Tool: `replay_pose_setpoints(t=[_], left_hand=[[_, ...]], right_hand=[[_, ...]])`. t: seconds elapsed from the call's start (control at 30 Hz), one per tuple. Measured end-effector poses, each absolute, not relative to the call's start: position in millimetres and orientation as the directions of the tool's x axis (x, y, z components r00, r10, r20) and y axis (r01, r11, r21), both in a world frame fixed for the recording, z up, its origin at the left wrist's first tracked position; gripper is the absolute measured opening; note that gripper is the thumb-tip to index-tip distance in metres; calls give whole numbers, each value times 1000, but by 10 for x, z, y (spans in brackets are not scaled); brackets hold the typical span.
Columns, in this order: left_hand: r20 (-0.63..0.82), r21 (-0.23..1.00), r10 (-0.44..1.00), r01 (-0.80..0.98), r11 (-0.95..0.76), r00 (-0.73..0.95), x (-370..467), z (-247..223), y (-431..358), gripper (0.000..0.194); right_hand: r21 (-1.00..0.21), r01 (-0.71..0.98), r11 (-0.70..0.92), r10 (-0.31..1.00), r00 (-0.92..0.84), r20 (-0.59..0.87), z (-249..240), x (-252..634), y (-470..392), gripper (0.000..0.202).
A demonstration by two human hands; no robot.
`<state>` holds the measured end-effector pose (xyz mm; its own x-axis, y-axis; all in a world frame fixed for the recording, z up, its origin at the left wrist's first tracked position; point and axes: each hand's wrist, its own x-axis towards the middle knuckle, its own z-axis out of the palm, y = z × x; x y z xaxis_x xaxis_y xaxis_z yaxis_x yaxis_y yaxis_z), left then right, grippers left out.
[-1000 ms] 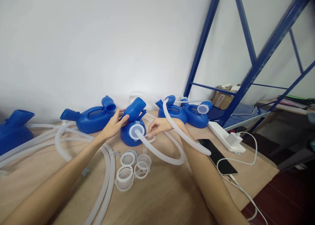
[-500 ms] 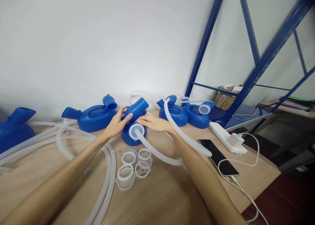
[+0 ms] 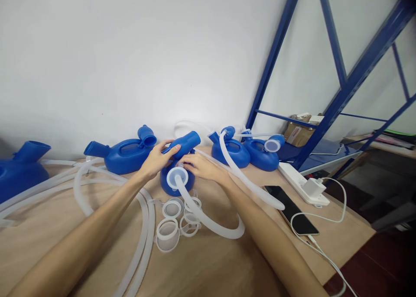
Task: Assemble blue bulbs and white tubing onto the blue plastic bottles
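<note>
A blue plastic urinal bottle [image 3: 167,188] stands on the table in front of me, its wide neck [image 3: 186,144] pointing up and to the right. My left hand [image 3: 156,159] is wrapped round the lower part of that neck, thumb on top. On the near side of the bottle sits a round white cap [image 3: 171,179] with a translucent hose [image 3: 216,227] coming out of its middle and curving right. Just above the cap, my right hand [image 3: 199,166] has curled fingers pinched at the cap's small translucent tab, close against the bottle; its fingertips are partly hidden.
Several loose translucent caps [image 3: 168,236] lie in front of the bottle. Other blue bottles [image 3: 125,156] stand along the wall, both sides. Long hoses [image 3: 143,232] coil at left. At right are a phone [image 3: 292,210], a power strip [image 3: 302,186] and a blue rack [image 3: 273,54].
The bottle has turned slightly, its neck now leaning further right and its cap facing more left. My right fingers have curled in nearer the cap. The hose's bend has dropped towards me.
</note>
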<state>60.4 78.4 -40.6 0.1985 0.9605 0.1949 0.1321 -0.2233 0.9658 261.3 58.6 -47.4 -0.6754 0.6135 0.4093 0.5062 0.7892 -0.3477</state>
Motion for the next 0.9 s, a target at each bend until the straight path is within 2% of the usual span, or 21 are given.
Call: replay_pose_setpoints(t=[0.1, 0.23, 0.37, 0.43, 0.6, 0.7, 0.9], left_hand=[[190, 964, 960, 147, -222, 208, 556, -351, 803, 76], [202, 950, 953, 193, -247, 224, 501, -317, 818, 79], [223, 944, 949, 193, -267, 222, 515, -338, 797, 72], [209, 953, 953, 172, -248, 220, 536, -363, 786, 68], [193, 966, 957, 127, -224, 216, 565, -402, 775, 60], [186, 970, 962, 120, -212, 201, 570, -403, 764, 58], [163, 976, 965, 109, -188, 208, 574, -384, 747, 56]], right_hand=[[-134, 579, 804, 576, -703, 417, -512, 2599, 600, 23], [118, 589, 800, 511, -771, 380, -574, 2619, 637, 22], [266, 585, 766, 451, -784, 426, -667, 2634, 684, 22], [269, 585, 765, 422, -771, 477, -710, 2635, 703, 23], [147, 565, 812, 380, -702, 602, -776, 2640, 728, 22], [123, 561, 819, 362, -670, 649, -816, 2641, 733, 23], [35, 580, 814, 403, -607, 684, -880, 2565, 750, 25]])
